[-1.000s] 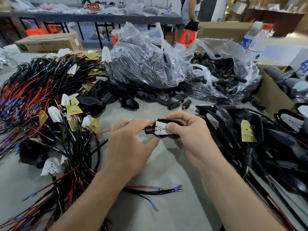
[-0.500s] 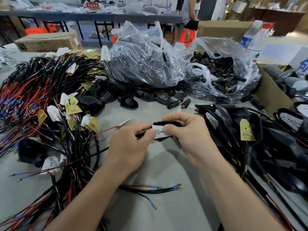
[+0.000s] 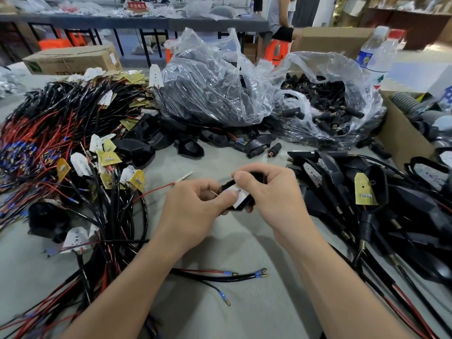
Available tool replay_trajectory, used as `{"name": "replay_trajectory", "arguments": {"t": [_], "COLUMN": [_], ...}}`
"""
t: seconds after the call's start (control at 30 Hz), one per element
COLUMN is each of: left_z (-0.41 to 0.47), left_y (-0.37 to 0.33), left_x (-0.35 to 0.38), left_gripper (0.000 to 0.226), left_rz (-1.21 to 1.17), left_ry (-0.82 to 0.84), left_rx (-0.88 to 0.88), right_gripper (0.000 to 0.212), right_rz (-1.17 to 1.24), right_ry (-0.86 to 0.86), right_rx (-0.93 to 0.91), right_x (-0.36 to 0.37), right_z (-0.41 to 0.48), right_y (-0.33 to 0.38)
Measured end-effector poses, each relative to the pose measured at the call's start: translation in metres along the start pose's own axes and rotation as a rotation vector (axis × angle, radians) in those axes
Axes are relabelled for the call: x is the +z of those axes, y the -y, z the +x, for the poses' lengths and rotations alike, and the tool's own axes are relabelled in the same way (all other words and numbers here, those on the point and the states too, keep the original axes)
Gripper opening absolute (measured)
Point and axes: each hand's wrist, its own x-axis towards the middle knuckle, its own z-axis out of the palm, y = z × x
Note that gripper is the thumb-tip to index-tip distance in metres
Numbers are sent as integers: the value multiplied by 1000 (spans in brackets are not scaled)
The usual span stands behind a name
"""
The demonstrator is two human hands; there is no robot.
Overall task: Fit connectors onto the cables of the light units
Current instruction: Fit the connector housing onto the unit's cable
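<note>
Holding light unit (image 3: 242, 198) in left hand (image 3: 195, 211) and right hand (image 3: 271, 199), fingers curled round it, above middle of surface (image 3: 256, 311); pressing white board with left thumb.

Both forearms bare, entering from the bottom edge and converging at centre. Left hand (image 3: 193, 211): back up, fingers curled, thumb pressed on the light unit (image 3: 242, 201). Right hand (image 3: 271, 199): fingers curled round the same unit.

crinkled glossy plastic bag (image 3: 215, 79), cardboard box (image 3: 73, 58)
</note>
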Motion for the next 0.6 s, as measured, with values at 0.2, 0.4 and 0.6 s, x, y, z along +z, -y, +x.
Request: {"name": "replay_trajectory", "arguments": {"t": [0.2, 0.4, 0.6], "left_z": [-4, -3, 4], "left_y": [-6, 0, 5], "left_x": [-8, -25, -19], "left_gripper": [22, 19, 32], "left_rz": [159, 702, 593], "left_ry": [41, -149, -164], "left_rx": [41, 221, 533], "right_gripper": [5, 8, 12], "right_rz": [1, -15, 56], "right_ry": [-240, -172, 595], "right_rx": [-37, 23, 264], "right_x": [-14, -35, -28], "right_z": [8, 10, -5], "right_y": [-2, 4, 10]}}
